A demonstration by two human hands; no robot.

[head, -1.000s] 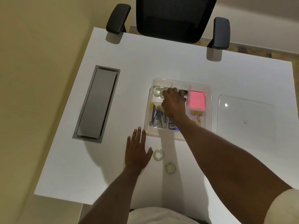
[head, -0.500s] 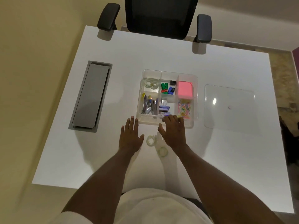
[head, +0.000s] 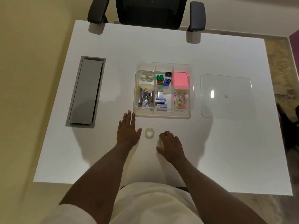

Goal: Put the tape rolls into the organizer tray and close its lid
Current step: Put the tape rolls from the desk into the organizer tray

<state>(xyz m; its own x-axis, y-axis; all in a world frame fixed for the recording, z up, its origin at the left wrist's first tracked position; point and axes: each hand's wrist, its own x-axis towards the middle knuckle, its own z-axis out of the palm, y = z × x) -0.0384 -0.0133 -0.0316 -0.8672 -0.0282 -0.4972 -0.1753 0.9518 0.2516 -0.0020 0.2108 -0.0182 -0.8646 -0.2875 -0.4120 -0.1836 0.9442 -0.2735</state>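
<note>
Right hand (head: 172,147) curled over a tape roll (head: 159,143) on the table (head: 226,151), fingers closed round it, roll mostly hidden; left hand (head: 128,132) flat, fingers spread, holding nothing. Four rolls counted: two in the tray (head: 164,116) far-left compartment (head: 146,75), one loose roll (head: 149,133) lying flat between the hands, one under the right hand. One clear lid (head: 226,96) lies right of tray, apart from it
</note>
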